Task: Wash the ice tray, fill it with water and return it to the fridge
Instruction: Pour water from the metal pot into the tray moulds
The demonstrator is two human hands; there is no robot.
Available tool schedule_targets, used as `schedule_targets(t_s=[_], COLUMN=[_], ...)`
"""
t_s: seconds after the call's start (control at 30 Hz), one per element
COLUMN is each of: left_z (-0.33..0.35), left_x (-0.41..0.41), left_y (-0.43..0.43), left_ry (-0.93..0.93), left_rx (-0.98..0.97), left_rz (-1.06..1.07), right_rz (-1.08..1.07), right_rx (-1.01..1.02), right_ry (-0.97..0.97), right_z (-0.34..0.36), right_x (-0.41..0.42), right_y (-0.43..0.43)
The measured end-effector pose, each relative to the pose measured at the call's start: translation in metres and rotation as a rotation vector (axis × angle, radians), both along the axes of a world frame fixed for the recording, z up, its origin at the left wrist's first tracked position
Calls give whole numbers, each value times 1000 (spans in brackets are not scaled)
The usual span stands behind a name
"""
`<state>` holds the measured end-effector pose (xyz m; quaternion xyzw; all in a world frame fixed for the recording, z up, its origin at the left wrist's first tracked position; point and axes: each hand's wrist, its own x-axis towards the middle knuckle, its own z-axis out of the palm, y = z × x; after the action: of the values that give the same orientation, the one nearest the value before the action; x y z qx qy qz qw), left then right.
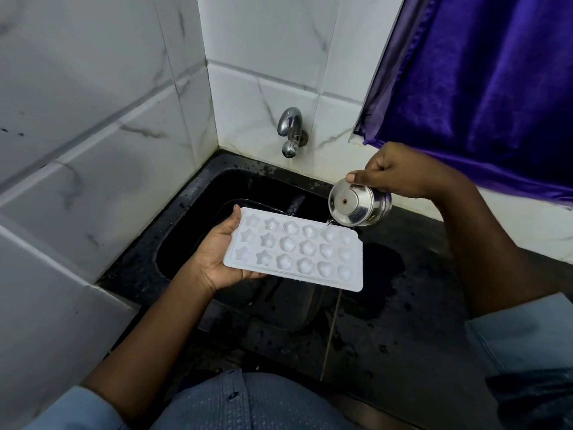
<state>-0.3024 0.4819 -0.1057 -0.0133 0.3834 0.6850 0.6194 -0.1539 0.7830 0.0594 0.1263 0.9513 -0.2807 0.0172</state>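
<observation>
Ice tray (294, 249): thin plastic, probably light, bendy, wet; support underneath.
Left hand (217, 256): grasps tray's short end.
Right hand (400, 172): grips tilted steel cup (359, 203), pouring.

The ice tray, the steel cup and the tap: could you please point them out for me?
ice tray (297, 252), head view, middle of its moulded top.
steel cup (359, 202), head view, its shiny base.
tap (290, 119), head view, curved spout.
</observation>
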Motion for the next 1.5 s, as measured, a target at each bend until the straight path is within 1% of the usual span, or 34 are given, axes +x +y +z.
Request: schedule_targets(t_s=[0.2, 0.4, 0.87, 1.5], left_z=[2, 3, -2, 1], left_x=[-2, -2, -4, -13], left_y=[-1, -1, -9, -16], left_ry=[-3, 18, 2, 12], left_rx=[12, 20, 41, 22], left_rz=[31, 21, 14, 80], right_rz=[2, -5, 0, -28], right_rx=[12, 24, 73, 40], right_ry=[-8, 0, -17, -2], right_z=[-1, 1, -1, -8], right_x=[4, 5, 1, 6], right_y=[2, 4, -4, 5])
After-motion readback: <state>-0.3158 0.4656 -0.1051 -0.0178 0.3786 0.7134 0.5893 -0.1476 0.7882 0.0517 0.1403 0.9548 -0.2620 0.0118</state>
